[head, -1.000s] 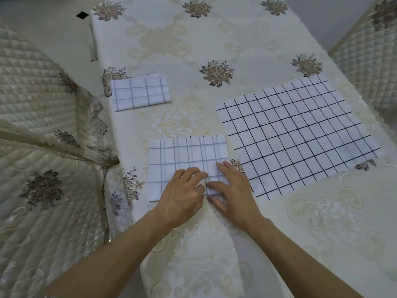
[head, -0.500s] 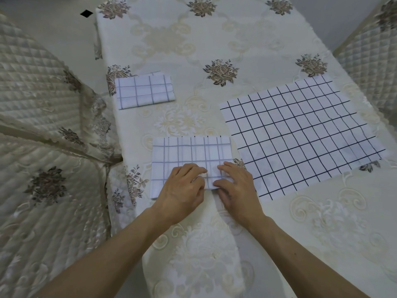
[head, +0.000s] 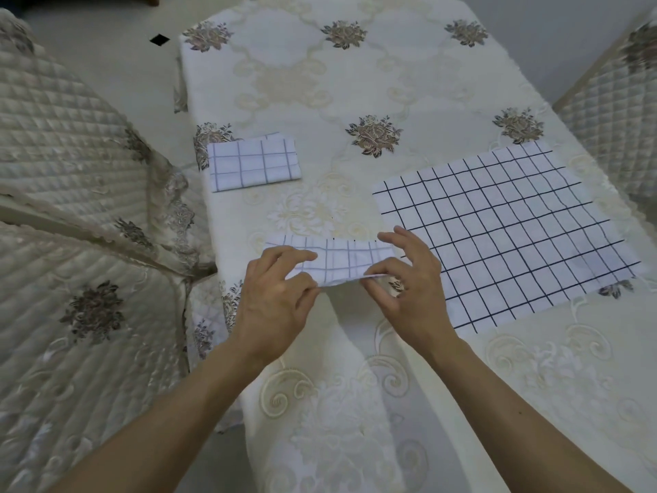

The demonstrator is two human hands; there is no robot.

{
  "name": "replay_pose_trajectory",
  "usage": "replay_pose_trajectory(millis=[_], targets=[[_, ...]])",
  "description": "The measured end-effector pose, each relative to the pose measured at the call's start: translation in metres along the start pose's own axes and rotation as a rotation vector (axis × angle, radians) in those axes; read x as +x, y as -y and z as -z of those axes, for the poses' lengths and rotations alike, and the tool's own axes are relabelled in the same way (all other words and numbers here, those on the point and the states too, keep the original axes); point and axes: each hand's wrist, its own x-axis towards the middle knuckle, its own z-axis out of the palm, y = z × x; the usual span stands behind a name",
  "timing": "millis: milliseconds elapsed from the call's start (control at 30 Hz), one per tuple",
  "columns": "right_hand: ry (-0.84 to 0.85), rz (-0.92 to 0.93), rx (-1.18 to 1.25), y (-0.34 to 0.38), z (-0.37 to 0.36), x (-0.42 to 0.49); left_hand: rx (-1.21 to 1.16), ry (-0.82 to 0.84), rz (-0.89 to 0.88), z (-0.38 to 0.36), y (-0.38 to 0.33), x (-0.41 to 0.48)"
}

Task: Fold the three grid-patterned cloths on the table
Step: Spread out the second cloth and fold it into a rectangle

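Note:
A half-folded white cloth with a blue grid [head: 337,259] is lifted at its near edge above the table, its far edge still resting on the cloth-covered top. My left hand [head: 277,297] pinches its near left part and my right hand [head: 409,282] pinches its near right part. A small folded blue-grid cloth [head: 254,165] lies flat at the far left. A large white cloth with a black grid [head: 505,236] lies spread out flat on the right, close beside my right hand.
The table [head: 320,83] wears a cream embroidered tablecloth with brown flower motifs. Quilted, cream-covered chairs stand at the left [head: 71,172] and at the far right [head: 618,112]. The table's left edge runs just beside the folded cloths.
Both hands were pressing the half-folded cloth flat near its front edge; now they have gripped that edge and raised it, so the cloth looks narrower. The view also shifted slightly.

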Motion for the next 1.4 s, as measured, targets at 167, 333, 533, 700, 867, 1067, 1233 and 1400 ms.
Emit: replay_pose_trajectory(millis=[167, 333, 533, 700, 867, 1067, 1233, 1400], targets=[[0.041, 0.048, 0.033, 0.01, 0.007, 0.007, -0.014, 0.043, -0.005, 0.013, 0.0, 0.007], [0.008, 0.014, 0.021, 0.017, 0.014, 0.011, -0.11, 0.04, 0.011, 0.018, -0.004, 0.009], [0.04, -0.458, 0.3, 0.0, 0.014, 0.004, -0.515, 0.102, 0.274, 0.045, -0.004, 0.011], [0.149, -0.784, 1.033, -0.009, 0.0, 0.005, -1.31, 0.073, 0.61, 0.068, 0.0, 0.024], [0.288, -0.854, 1.264, 0.012, -0.017, 0.014, -1.387, -0.008, 1.041, 0.064, 0.013, 0.022], [0.247, -0.728, 0.787, 0.014, -0.019, 0.023, -0.951, -0.003, 1.046, 0.047, 0.034, 0.004], [0.248, -0.696, 0.718, 0.014, -0.014, 0.02, -0.941, 0.008, 1.061, 0.042, 0.033, 0.002], [0.19, -0.712, 0.726, 0.012, -0.014, 0.017, -0.955, 0.023, 1.027, 0.04, 0.036, 0.001]])
